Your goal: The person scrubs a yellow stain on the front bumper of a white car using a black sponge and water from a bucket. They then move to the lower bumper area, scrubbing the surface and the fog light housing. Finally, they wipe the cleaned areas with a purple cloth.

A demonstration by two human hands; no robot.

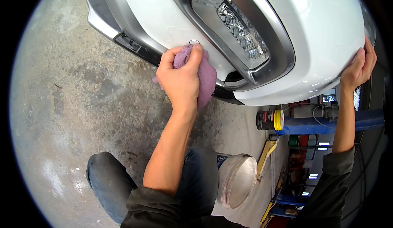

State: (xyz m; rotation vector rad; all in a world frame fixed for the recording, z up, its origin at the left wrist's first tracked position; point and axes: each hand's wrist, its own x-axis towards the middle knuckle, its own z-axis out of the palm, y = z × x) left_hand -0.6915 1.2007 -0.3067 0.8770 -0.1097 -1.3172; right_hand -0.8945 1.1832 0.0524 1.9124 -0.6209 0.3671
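Observation:
My left hand (180, 76) is closed around a bunched purple cloth (207, 77). It presses the cloth against the white front bumper (159, 19) of a car, beside a small round dark-edged ring (194, 42). Part of the cloth hangs loose past the hand. To the right of the cloth is a headlight (243, 33) in a grey surround. My right hand (360, 68) rests on the white body panel (323, 35) at the far right. Its fingers are stretched out and hold nothing; the fingertips are partly hidden by the panel's curve.
A whitish bucket (239, 181) stands beside my knee (108, 183). Beyond it, a black tub with a yellow lid (270, 120) sits by a blue lift post (311, 124). A yellow metal arm (268, 154) lies on the stained concrete floor (73, 117). Shelving is behind.

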